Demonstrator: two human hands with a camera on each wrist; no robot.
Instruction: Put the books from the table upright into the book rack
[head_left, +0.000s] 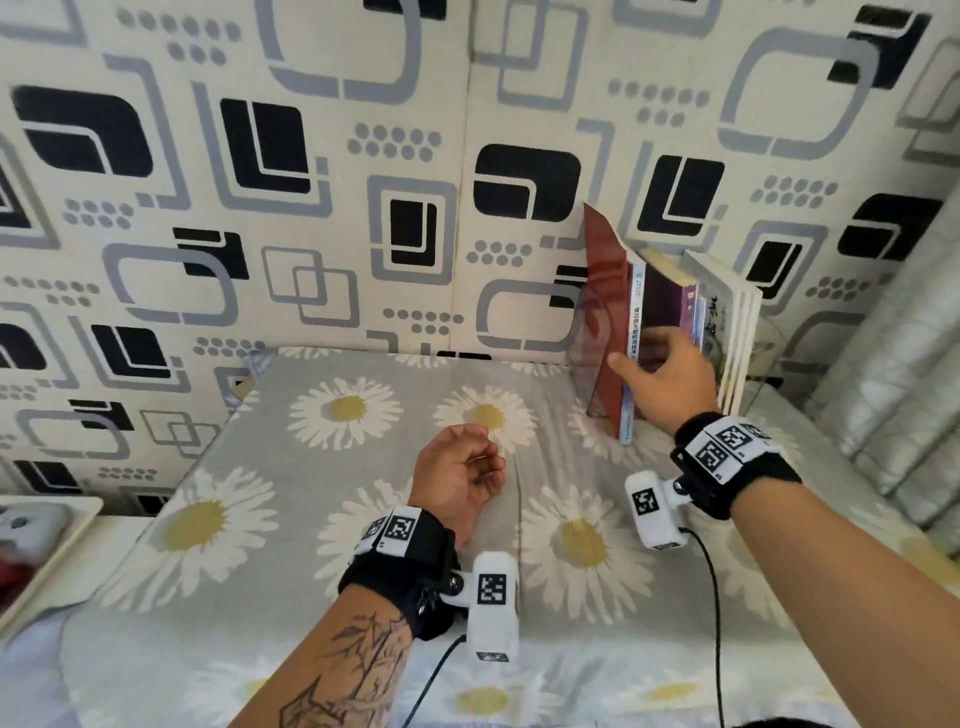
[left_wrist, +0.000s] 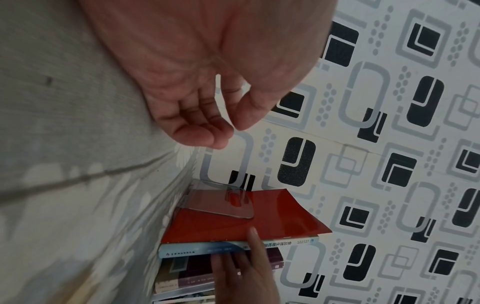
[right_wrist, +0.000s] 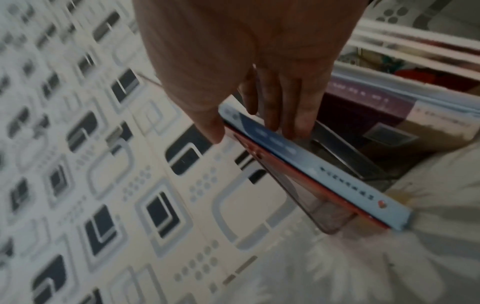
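A: What is the right hand (head_left: 670, 376) doing?

B: It grasps the blue-spined book (head_left: 635, 332), thumb on the red book (head_left: 605, 291) side, fingers (right_wrist: 291, 115) tucked behind the blue spine. Both books stand upright at the near end of the clear book rack (head_left: 584, 332), just ahead of that hand.

A: And the left hand (head_left: 457, 475)?

B: Idle, fingers loosely curled, holding nothing, hovering over the daisy-print counter (head_left: 363, 493) well short of the rack.

A: How would these books handle?

B: I'd judge the red one thin, glossy and a bit floppy, so likely to slip; the blue one looks stiffer. Pinching low across spine and cover seems the safest hold.

A: What else sits in the rack?

B: Beyond the right hand's fingers, a purple book (head_left: 670, 304) leaning, then several white books (head_left: 735, 332) upright at the far end.
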